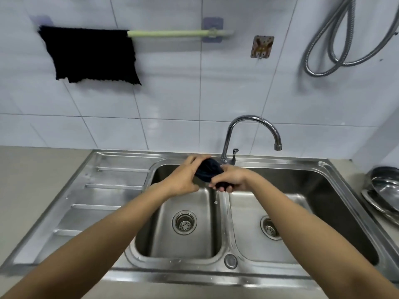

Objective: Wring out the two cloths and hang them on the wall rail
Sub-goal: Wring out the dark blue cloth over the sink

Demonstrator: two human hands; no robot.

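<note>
A black cloth (92, 55) hangs spread over the left part of the pale green wall rail (172, 33). A second dark cloth (209, 172) is twisted into a tight roll between both my hands above the divider of the double sink (224, 203). My left hand (185, 176) grips its far end. My right hand (232, 178) grips its near end. Water drips from the cloth into the left basin.
A curved chrome tap (252, 130) rises just behind my hands. Stacked steel dishes (382, 190) sit on the counter at the right. A metal hose (336, 39) loops on the wall at the upper right. A ribbed drainboard (90, 197) lies left of the basins.
</note>
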